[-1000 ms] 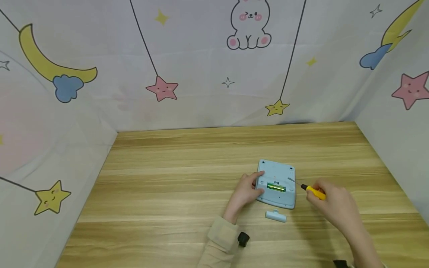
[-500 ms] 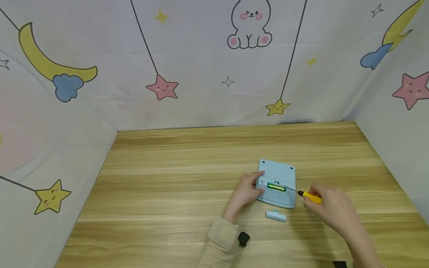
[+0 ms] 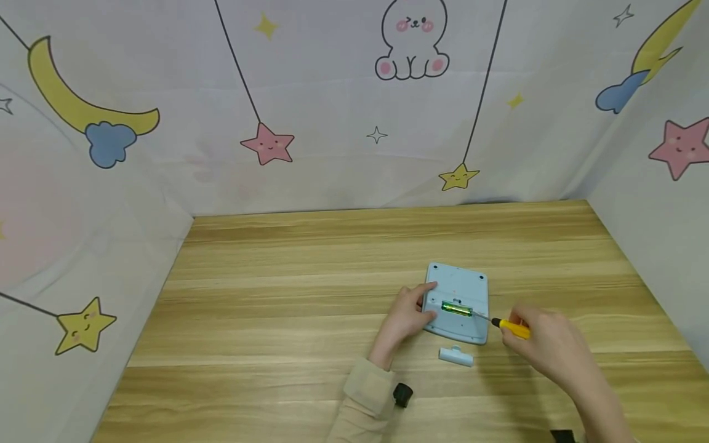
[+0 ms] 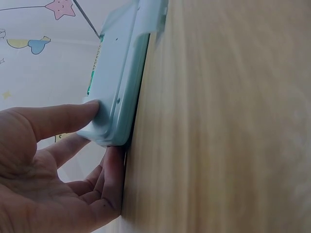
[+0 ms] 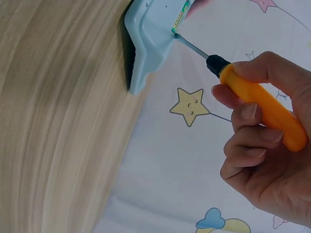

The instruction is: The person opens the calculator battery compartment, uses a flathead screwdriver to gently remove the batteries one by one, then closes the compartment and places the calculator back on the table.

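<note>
A light-blue calculator (image 3: 460,285) lies back side up on the table, its battery slot uncovered. A green battery (image 3: 456,309) sits in that slot. My left hand (image 3: 407,312) grips the calculator's left edge, with the thumb (image 4: 73,118) pressed on its back in the left wrist view. With my right hand (image 3: 548,338) I hold a screwdriver (image 5: 260,104) by its yellow handle, fingers curled round it. The metal tip meets the right end of the battery slot; exactly what it touches is too small to tell. A light-blue battery cover (image 3: 456,356) lies just in front of the calculator.
The wood-grain table (image 3: 277,295) spreads widely to the left of the calculator. A white cloth (image 3: 332,172) printed with stars and moons stands behind it and on both sides. A black object (image 3: 402,395) is beside the left sleeve (image 3: 368,394).
My right hand has shifted slightly left, and the screwdriver tip has come from the calculator's upper right down to the battery's right end. The left hand, calculator and cover have stayed put.
</note>
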A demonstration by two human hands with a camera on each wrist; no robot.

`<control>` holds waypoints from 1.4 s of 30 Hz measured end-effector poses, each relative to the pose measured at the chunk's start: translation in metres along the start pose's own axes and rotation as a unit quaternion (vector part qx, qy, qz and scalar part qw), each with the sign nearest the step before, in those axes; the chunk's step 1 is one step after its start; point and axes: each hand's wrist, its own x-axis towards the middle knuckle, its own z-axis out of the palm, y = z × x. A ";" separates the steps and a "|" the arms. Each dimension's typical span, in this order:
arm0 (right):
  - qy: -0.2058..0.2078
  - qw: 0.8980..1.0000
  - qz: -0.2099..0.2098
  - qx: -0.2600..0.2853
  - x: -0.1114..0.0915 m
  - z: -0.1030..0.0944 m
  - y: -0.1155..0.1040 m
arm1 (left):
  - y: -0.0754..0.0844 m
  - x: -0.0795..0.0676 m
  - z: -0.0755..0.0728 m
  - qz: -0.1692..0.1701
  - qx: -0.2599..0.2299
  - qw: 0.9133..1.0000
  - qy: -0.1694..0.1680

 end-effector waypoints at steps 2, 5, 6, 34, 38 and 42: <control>0.000 1.000 -0.008 -0.007 0.001 -0.001 -0.001 | 0.000 0.000 0.000 -0.001 -0.001 1.000 0.001; 0.003 1.000 -0.021 -0.014 0.003 -0.002 -0.003 | 0.000 0.001 0.000 -0.001 0.001 1.000 0.002; 0.003 1.000 -0.023 -0.016 0.003 -0.002 -0.004 | 0.000 0.001 0.000 -0.001 0.002 1.000 0.003; 0.045 0.999 -0.011 -0.004 0.026 -0.003 -0.012 | 0.002 0.001 -0.001 -0.003 0.017 1.000 0.000; 0.045 0.998 -0.001 0.036 0.028 -0.001 -0.001 | 0.003 0.001 0.000 -0.008 0.022 1.000 0.003; 0.050 0.996 0.013 0.071 0.025 0.002 0.011 | 0.003 0.002 0.001 -0.010 0.025 1.000 0.005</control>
